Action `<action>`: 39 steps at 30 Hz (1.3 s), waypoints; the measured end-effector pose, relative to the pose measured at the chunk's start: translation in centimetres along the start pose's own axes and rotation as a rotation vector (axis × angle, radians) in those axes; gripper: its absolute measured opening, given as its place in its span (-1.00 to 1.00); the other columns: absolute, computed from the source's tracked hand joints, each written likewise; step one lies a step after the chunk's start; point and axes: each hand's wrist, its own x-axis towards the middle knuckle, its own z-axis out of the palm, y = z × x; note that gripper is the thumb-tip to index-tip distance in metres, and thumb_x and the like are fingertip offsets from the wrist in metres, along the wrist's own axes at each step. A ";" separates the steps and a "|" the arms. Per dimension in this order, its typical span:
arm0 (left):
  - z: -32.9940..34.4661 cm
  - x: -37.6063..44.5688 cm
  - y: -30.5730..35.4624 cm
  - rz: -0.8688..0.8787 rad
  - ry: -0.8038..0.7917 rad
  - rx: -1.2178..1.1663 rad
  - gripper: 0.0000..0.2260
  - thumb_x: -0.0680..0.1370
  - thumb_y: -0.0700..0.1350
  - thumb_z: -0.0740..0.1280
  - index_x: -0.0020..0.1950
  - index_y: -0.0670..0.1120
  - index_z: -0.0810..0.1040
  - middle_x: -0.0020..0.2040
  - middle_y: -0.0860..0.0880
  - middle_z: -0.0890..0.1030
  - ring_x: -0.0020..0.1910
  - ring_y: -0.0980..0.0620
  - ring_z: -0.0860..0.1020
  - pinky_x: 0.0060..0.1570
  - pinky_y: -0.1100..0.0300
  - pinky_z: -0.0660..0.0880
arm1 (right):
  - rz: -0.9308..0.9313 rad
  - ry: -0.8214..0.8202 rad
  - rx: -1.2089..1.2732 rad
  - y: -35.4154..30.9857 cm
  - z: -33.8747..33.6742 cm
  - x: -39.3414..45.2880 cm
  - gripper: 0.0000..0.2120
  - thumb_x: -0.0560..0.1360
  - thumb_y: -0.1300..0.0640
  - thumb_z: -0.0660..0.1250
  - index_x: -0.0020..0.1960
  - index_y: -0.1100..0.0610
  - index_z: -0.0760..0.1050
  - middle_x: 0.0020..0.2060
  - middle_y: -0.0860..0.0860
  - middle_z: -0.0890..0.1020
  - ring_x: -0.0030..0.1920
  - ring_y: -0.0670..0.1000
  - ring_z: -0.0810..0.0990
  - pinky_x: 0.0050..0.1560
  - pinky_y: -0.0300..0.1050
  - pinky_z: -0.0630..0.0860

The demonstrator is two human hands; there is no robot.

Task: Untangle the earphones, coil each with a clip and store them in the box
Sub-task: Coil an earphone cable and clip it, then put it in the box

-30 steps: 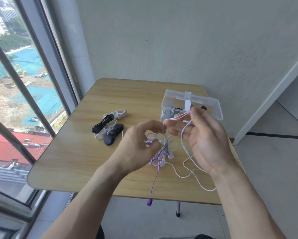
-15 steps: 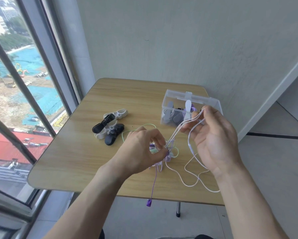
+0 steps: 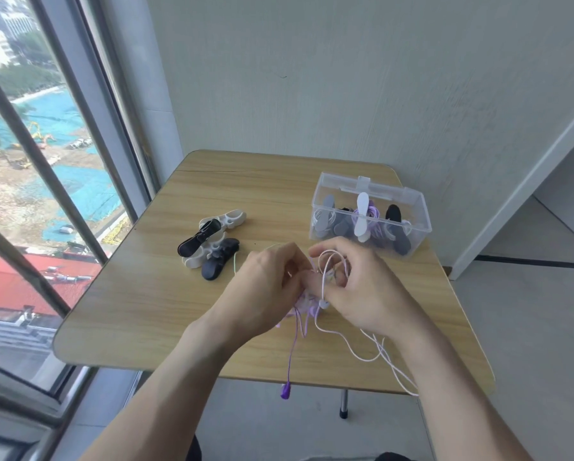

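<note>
My left hand (image 3: 265,287) and right hand (image 3: 362,291) pinch the earphone tangle (image 3: 307,299) between them; the white cord (image 3: 362,351) trails near-right.

Both hands (image 3: 269,287) (image 3: 362,294) pinch tangled earphones (image 3: 307,302) above the table (image 3: 145,294).

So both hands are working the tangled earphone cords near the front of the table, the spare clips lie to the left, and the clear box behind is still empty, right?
Not quite: the clear box is not empty. The head view shows several clipped earphone coils already inside it. The rest holds: the left hand and right hand work the tangled cords, and the spare clips lie to the left.
</note>
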 end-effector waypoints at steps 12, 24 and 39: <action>-0.4 0.2 -0.5 -0.200 -0.034 -0.094 -0.86 0.53 -0.20 0.42 -0.21 -0.05 0.55 -0.42 0.05 0.66 -0.52 0.11 0.57 -0.52 0.37 0.36 | -0.059 -0.087 -0.148 0.4 0.5 -0.3 -0.76 0.38 0.09 0.57 0.02 -0.06 0.65 -0.16 -0.11 0.66 -0.34 -0.33 0.49 -0.31 -0.43 0.35; 0.0 0.3 -1.1 -0.255 -0.069 -0.061 -0.90 0.55 -0.16 0.36 -0.16 -0.03 0.54 -0.42 0.08 0.64 -0.47 0.10 0.55 -0.41 0.24 0.46 | -0.103 -0.149 -0.145 1.1 1.1 0.0 -0.74 0.31 0.00 0.61 -0.14 -0.11 0.54 -0.22 -0.14 0.58 -0.31 -0.25 0.50 -0.31 -0.39 0.33; -1.2 0.0 -0.4 -0.377 -0.228 -0.348 -0.86 0.58 -0.07 0.41 -0.07 -0.13 0.66 -0.26 0.00 0.71 -0.40 0.08 0.54 -0.40 0.30 0.39 | -0.140 -0.010 -0.112 1.8 0.4 0.1 -0.83 0.38 0.07 0.60 -0.17 -0.01 0.60 -0.52 -0.34 0.50 -0.47 -0.14 0.43 -0.40 -0.32 0.32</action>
